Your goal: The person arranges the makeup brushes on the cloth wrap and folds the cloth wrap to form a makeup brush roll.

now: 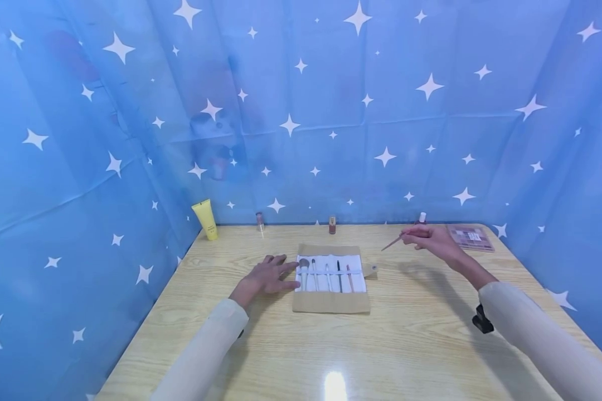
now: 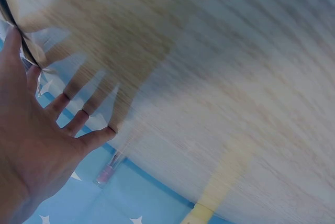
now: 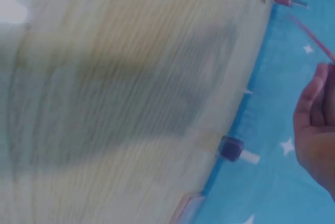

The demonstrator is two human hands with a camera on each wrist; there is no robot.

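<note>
A tan brush roll [image 1: 331,303] lies unrolled on the table, its white inner panel holding several makeup brushes under a strap. Among them are a fluffy powder brush [image 1: 304,266] and a thin black one [image 1: 339,275]. My left hand [image 1: 270,277] rests with spread fingers at the roll's left edge; in the left wrist view its fingertips [image 2: 111,131] meet the tabletop. Raised to the right of the roll, my right hand [image 1: 433,241] pinches a slim pinkish stick [image 1: 392,243]. Its tip is too small to identify. The right wrist view shows the same stick [image 3: 312,35].
Along the back edge stand a yellow tube [image 1: 205,220], a clear-and-pink tube [image 1: 260,221], a small reddish-brown bottle [image 1: 332,225] and a white-capped bottle [image 1: 422,217], partly behind my right hand. A flat palette [image 1: 471,238] lies back right. A blue starred curtain [image 1: 311,100] surrounds the table.
</note>
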